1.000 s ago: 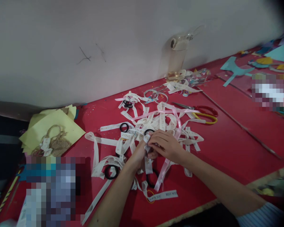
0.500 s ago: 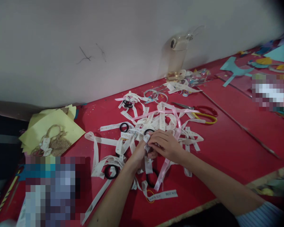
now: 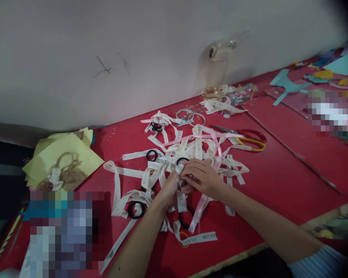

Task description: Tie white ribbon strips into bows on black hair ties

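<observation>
My two hands meet over a heap of white printed ribbon strips (image 3: 162, 170) on a red table (image 3: 278, 170). My right hand (image 3: 203, 178) lies on top, fingers curled and pinching a white ribbon strip (image 3: 180, 169) that hangs down between the hands. My left hand (image 3: 170, 189) sits mostly under the right one and grips the same strip from below. A pink ribbon (image 3: 217, 148) runs under my right hand. Black hair ties (image 3: 135, 210) lie among the strips.
Red and yellow scissors (image 3: 249, 139) lie behind the heap. A clear bottle (image 3: 217, 71) stands against the white wall. Yellow paper with twine (image 3: 62, 166) lies at the left. A thin stick (image 3: 292, 152) crosses the right side; coloured paper cut-outs (image 3: 287, 83) lie beyond it.
</observation>
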The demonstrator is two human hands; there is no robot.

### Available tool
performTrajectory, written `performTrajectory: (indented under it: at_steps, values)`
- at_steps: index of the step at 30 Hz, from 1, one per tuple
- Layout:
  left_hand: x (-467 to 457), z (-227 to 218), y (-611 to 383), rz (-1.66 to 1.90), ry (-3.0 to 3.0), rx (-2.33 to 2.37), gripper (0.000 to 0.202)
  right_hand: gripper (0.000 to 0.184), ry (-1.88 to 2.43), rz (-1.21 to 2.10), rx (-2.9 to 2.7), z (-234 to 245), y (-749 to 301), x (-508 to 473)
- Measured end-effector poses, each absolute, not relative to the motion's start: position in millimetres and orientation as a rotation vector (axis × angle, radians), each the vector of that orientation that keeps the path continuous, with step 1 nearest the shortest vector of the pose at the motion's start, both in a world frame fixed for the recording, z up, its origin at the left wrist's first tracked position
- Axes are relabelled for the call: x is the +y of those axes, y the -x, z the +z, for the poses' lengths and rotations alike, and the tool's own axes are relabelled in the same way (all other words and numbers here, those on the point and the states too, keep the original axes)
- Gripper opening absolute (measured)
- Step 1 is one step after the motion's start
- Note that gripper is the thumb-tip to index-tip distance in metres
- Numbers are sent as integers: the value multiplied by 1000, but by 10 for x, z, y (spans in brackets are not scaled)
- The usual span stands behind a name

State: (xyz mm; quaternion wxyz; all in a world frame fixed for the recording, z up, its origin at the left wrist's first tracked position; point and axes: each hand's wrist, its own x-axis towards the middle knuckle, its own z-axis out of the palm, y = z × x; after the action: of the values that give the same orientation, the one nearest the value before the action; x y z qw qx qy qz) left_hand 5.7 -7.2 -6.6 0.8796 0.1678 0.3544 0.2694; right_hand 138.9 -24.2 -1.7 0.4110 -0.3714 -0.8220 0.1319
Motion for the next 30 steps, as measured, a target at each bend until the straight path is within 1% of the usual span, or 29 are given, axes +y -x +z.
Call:
performTrajectory:
  at_steps: [26,30]
  values:
    - [-94,-241,-36,638,-355,851,44,8,958,334,-2105,-23,-1384,-252]
    - [-99,-230,-35,625,-358,867,46,8,952,345,-2099,-20,-1382,-252]
